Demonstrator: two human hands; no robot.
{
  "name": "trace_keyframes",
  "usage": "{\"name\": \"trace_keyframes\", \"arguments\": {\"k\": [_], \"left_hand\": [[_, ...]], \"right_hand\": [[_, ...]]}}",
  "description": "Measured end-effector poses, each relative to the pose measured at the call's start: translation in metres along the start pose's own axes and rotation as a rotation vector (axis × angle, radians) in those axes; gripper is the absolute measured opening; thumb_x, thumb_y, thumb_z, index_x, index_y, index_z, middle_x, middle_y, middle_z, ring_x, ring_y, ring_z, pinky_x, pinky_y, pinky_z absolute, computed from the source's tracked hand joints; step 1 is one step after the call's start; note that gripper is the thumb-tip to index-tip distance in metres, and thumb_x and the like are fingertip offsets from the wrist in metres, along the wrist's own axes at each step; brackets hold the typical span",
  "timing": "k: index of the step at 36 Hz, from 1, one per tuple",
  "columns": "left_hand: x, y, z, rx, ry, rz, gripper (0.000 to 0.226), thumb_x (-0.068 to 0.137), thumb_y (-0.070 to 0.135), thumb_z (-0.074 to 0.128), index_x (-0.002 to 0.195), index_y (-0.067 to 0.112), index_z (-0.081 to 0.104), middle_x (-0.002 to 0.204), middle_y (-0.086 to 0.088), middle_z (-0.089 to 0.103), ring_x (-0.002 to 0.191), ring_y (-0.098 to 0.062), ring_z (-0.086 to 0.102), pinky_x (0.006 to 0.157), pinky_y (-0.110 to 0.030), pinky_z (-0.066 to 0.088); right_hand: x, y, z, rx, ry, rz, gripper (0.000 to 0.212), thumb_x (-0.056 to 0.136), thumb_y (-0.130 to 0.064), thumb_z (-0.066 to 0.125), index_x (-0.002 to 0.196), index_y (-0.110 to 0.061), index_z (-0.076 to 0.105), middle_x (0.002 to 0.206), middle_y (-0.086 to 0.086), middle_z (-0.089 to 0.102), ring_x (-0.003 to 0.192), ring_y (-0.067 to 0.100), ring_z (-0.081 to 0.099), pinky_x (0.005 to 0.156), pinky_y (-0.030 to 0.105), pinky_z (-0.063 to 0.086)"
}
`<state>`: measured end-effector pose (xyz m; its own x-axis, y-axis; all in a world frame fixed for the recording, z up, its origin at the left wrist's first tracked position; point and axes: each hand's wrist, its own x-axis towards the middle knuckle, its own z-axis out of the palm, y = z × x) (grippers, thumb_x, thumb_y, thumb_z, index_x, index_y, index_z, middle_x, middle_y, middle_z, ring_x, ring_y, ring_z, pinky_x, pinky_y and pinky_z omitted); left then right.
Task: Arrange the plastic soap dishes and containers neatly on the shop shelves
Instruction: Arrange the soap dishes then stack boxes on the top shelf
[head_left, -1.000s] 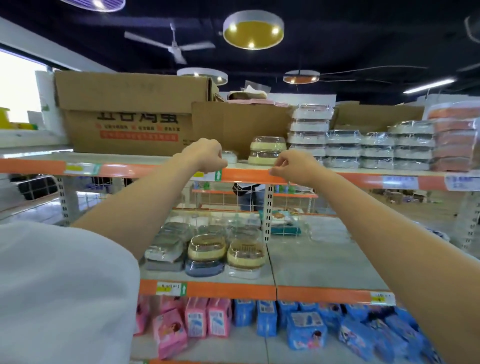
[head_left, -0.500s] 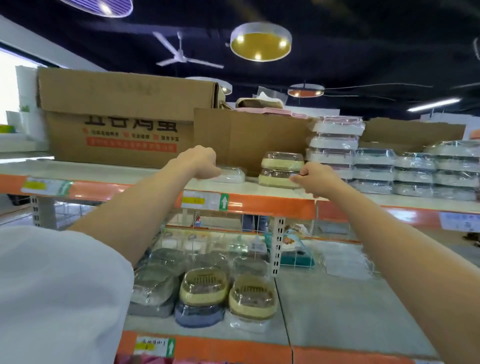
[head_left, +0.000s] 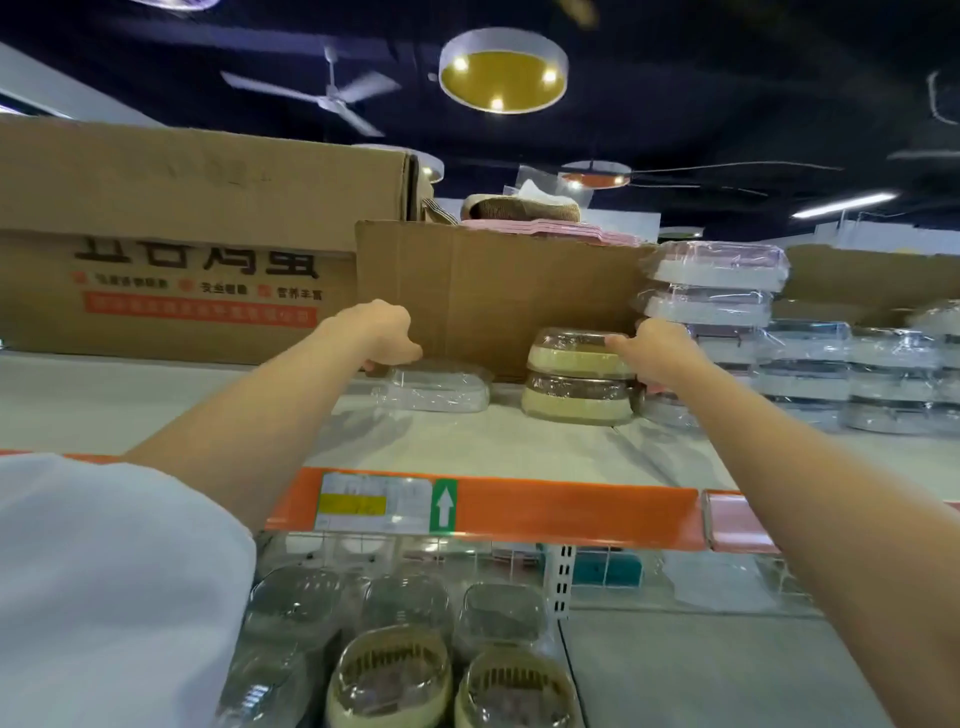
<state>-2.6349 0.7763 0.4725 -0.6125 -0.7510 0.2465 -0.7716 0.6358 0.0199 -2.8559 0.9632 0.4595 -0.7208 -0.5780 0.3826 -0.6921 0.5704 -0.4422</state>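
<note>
On the top shelf (head_left: 519, 447) lies a clear wrapped soap dish (head_left: 441, 389); my left hand (head_left: 382, 335) grips its left end with curled fingers. To its right stand two stacked beige soap dishes (head_left: 576, 382). My right hand (head_left: 654, 351) holds the right side of the upper beige dish, thumb along its rim. Stacks of wrapped white and pink containers (head_left: 717, 291) rise just right of my right hand. On the lower shelf sit more beige soap dishes (head_left: 389, 680) and clear ones (head_left: 301, 603).
Large cardboard boxes (head_left: 208, 244) stand along the back of the top shelf, close behind both hands. More stacked clear containers (head_left: 852, 379) fill the shelf's right part. An orange price rail (head_left: 571, 509) edges the shelf front. The lower shelf's right half (head_left: 727, 675) is bare.
The view has risen and moved closer to the top shelf. Both hands reached further in: the left now grips the clear dish, the right now holds the upper beige dish.
</note>
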Motion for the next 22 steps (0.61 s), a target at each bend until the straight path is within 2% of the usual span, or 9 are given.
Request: {"name": "trace_keyframes", "arguments": {"k": [3, 7, 11, 13, 16, 18, 20, 22], "left_hand": [[0.011, 0.004, 0.008, 0.029, -0.02, -0.015, 0.044, 0.097, 0.046, 0.043, 0.111, 0.006, 0.057, 0.104, -0.009, 0.06, 0.092, -0.029, 0.059, 0.081, -0.035, 0.048], [0.018, 0.009, 0.017, 0.029, -0.066, -0.063, 0.054, 0.1, 0.05, 0.035, 0.124, 0.005, 0.054, 0.108, -0.012, 0.054, 0.097, -0.031, 0.054, 0.083, -0.037, 0.043], [0.023, 0.009, 0.025, -0.01, -0.152, -0.127, 0.062, 0.101, 0.052, 0.027, 0.136, 0.005, 0.046, 0.134, -0.015, 0.049, 0.116, -0.033, 0.054, 0.09, -0.037, 0.043], [0.025, 0.008, 0.029, -0.045, -0.188, -0.142, 0.065, 0.1, 0.054, 0.024, 0.137, 0.005, 0.046, 0.129, -0.015, 0.054, 0.108, -0.031, 0.058, 0.09, -0.037, 0.044], [0.032, 0.003, 0.037, -0.116, -0.219, -0.177, 0.07, 0.097, 0.06, 0.023, 0.135, 0.007, 0.047, 0.097, -0.01, 0.063, 0.073, -0.024, 0.062, 0.081, -0.033, 0.05], [0.037, -0.002, 0.042, -0.194, -0.242, -0.21, 0.072, 0.095, 0.064, 0.024, 0.138, 0.009, 0.044, 0.093, -0.01, 0.064, 0.071, -0.025, 0.062, 0.084, -0.034, 0.054], [0.039, -0.006, 0.045, -0.281, -0.273, -0.237, 0.076, 0.092, 0.068, 0.025, 0.142, 0.012, 0.039, 0.099, -0.01, 0.064, 0.071, -0.025, 0.059, 0.087, -0.033, 0.054], [0.039, -0.008, 0.047, -0.38, -0.32, -0.251, 0.079, 0.091, 0.069, 0.028, 0.144, 0.012, 0.036, 0.086, -0.009, 0.059, 0.065, -0.023, 0.052, 0.076, -0.027, 0.05]], "right_hand": [[0.011, 0.0, 0.007, 0.0, -0.009, 0.03, 0.036, 0.102, -0.037, 0.04, 0.089, -0.004, 0.05, 0.078, 0.008, 0.052, 0.072, 0.024, 0.055, 0.072, 0.037, 0.051], [0.023, -0.002, 0.017, 0.04, -0.046, 0.057, 0.05, 0.101, -0.045, 0.038, 0.112, 0.0, 0.056, 0.097, 0.014, 0.055, 0.092, 0.033, 0.061, 0.088, 0.046, 0.054], [0.03, -0.002, 0.025, 0.011, -0.065, 0.073, 0.063, 0.098, -0.055, 0.033, 0.12, 0.0, 0.056, 0.107, 0.016, 0.058, 0.101, 0.035, 0.062, 0.089, 0.047, 0.053], [0.034, -0.003, 0.03, -0.016, -0.064, 0.089, 0.07, 0.097, -0.06, 0.03, 0.122, -0.001, 0.057, 0.119, 0.019, 0.057, 0.105, 0.036, 0.06, 0.092, 0.047, 0.052], [0.037, -0.005, 0.035, -0.044, -0.077, 0.11, 0.075, 0.095, -0.064, 0.024, 0.133, -0.005, 0.05, 0.136, 0.021, 0.047, 0.112, 0.037, 0.056, 0.096, 0.049, 0.049], [0.039, -0.006, 0.038, -0.042, -0.073, 0.124, 0.077, 0.095, -0.066, 0.018, 0.136, -0.008, 0.049, 0.138, 0.019, 0.046, 0.115, 0.036, 0.055, 0.099, 0.05, 0.047], [0.041, -0.007, 0.04, -0.029, -0.054, 0.146, 0.082, 0.093, -0.068, 0.013, 0.135, -0.009, 0.051, 0.135, 0.017, 0.05, 0.111, 0.035, 0.057, 0.097, 0.049, 0.048], [0.044, -0.008, 0.041, -0.012, -0.039, 0.176, 0.084, 0.092, -0.069, 0.012, 0.133, -0.008, 0.052, 0.128, 0.015, 0.054, 0.1, 0.032, 0.062, 0.093, 0.046, 0.051]]}}
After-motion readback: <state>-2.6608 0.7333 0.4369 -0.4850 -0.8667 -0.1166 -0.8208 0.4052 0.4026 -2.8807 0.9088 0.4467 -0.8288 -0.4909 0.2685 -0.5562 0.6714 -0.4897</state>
